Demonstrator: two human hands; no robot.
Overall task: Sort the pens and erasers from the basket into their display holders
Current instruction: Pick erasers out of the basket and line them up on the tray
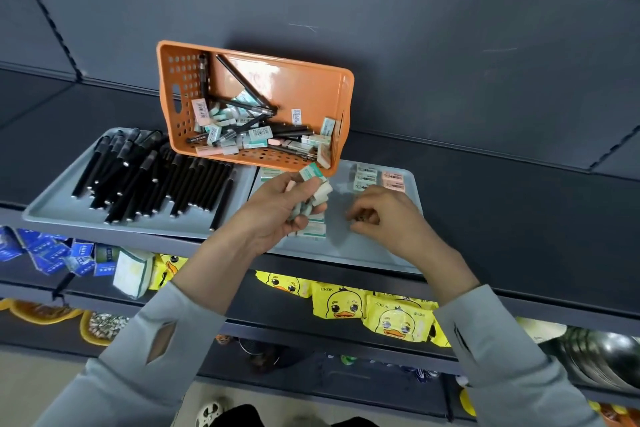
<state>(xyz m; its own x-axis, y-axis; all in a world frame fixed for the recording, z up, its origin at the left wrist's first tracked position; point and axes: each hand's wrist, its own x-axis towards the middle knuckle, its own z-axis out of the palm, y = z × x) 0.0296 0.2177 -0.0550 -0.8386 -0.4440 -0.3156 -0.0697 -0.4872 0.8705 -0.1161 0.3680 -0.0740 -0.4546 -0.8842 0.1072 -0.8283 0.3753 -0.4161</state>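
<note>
An orange basket [311, 87] leans tilted against the shelf's back wall, with black pens and several boxed erasers piled in its lower side. My left hand [277, 211] grips a bunch of erasers [313, 184], teal-and-white ones, just below the basket's lower right corner. My right hand [384, 215] hovers over the right grey tray [346, 250] with fingers curled; whether it holds anything is hidden. That tray carries rows of green erasers [313, 229] and pink erasers [393, 181]. The left grey tray [59, 208] is full of black pens [156, 180].
Both trays sit on a dark shelf. Lower shelves show blue packets [52, 253], a white pack [133, 270] and yellow duck packets [374, 305]. The basket overhangs the gap between the trays. Dark metal bowls [606, 357] lie at the lower right.
</note>
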